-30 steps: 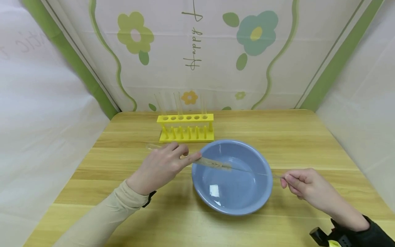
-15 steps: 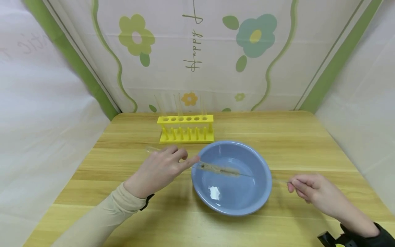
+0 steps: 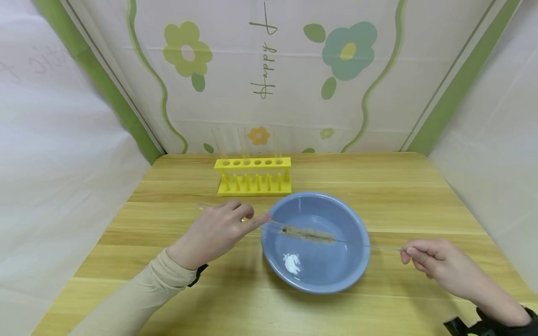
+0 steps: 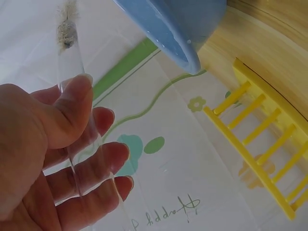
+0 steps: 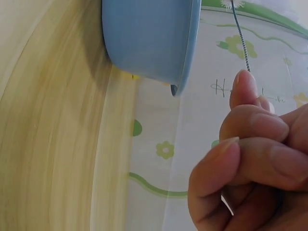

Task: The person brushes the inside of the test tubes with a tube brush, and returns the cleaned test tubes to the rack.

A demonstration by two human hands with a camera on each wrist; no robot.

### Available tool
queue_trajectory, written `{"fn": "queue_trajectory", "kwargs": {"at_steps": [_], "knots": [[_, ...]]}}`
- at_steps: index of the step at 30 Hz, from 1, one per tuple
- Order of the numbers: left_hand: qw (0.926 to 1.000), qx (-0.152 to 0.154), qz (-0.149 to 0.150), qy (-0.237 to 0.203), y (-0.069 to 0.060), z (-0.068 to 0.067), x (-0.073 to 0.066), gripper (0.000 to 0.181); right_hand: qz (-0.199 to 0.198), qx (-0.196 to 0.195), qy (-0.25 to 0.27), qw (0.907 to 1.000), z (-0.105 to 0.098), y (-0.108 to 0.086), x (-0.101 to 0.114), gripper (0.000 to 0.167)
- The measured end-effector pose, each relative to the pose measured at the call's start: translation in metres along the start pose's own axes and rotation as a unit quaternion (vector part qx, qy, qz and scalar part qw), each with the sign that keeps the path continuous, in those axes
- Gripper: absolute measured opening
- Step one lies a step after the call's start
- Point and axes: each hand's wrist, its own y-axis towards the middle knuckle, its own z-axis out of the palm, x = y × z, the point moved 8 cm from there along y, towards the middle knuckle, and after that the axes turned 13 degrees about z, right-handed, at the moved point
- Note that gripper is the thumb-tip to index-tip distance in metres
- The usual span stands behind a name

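Observation:
My left hand [image 3: 214, 235] grips a clear glass test tube [image 4: 72, 67], its thumb on one side and the other fingers wrapped round behind. The tube lies nearly level, its mouth over the blue basin [image 3: 328, 280]. A test tube brush [image 3: 311, 235] with pale bristles sits at that mouth; in the left wrist view its tip is within the glass and the other bristles stick out. My right hand [image 3: 445, 268] pinches the far end of the brush's thin twisted wire [image 5: 243, 43], to the right of the basin. The basin's inside has bright reflections.
Behind the basin stands a yellow test tube rack [image 3: 254, 163], holding 3 upright glass tubes [image 3: 244, 145]. The wooden table [image 3: 420, 200] ends at a flower-printed cloth [image 3: 290, 107], with white cloth walls on both sides.
My right hand has moved right and slightly down, drawing the brush along, so more bristles show outside the tube's mouth. My left hand has stayed almost in place with the tube.

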Motion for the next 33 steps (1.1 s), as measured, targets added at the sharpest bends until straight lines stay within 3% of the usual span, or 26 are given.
{"fn": "queue_trajectory", "kwargs": {"at_steps": [5, 8, 11, 17, 21, 25, 27, 29, 31, 33], "knots": [[0.9999, 0.013, 0.002, -0.002, -0.009, 0.001, 0.006, 0.054, 0.025, -0.018, -0.019, 0.9994, -0.011, -0.005, -0.011, 0.04], [0.9996, 0.026, 0.005, 0.004, -0.014, 0.002, 0.009, 0.051, 0.046, -0.038, -0.059, 0.9965, -0.018, -0.01, -0.017, 0.039], [0.9986, 0.042, 0.025, 0.021, -0.015, 0.004, 0.007, 0.05, 0.059, -0.058, -0.109, 0.9906, -0.023, -0.012, -0.016, 0.036], [0.99, 0.043, 0.075, 0.112, -0.008, 0.005, -0.004, 0.037, 0.093, -0.092, -0.182, 0.9746, -0.025, -0.01, -0.006, 0.026], [0.981, 0.028, 0.102, 0.163, -0.001, 0.002, -0.008, 0.025, 0.078, -0.123, -0.2, 0.9689, -0.025, -0.011, 0.004, 0.028], [0.9748, 0.029, 0.12, 0.186, 0.005, -0.001, -0.011, 0.022, 0.067, -0.142, -0.201, 0.9669, -0.027, -0.013, 0.008, 0.03], [0.9788, 0.02, 0.114, 0.169, 0.007, -0.003, -0.008, 0.026, 0.065, -0.146, -0.198, 0.9671, -0.028, -0.014, 0.01, 0.031], [0.9881, -0.001, 0.093, 0.122, 0.009, -0.004, -0.001, 0.033, 0.067, -0.149, -0.197, 0.9667, -0.03, -0.015, 0.011, 0.031], [0.9956, -0.038, 0.062, 0.058, 0.009, -0.006, 0.011, 0.04, 0.069, -0.152, -0.194, 0.9667, -0.031, -0.016, 0.012, 0.03], [0.9957, -0.089, 0.023, -0.011, 0.009, -0.007, 0.028, 0.04, 0.074, -0.152, -0.195, 0.9661, -0.032, -0.016, 0.013, 0.029]]}}
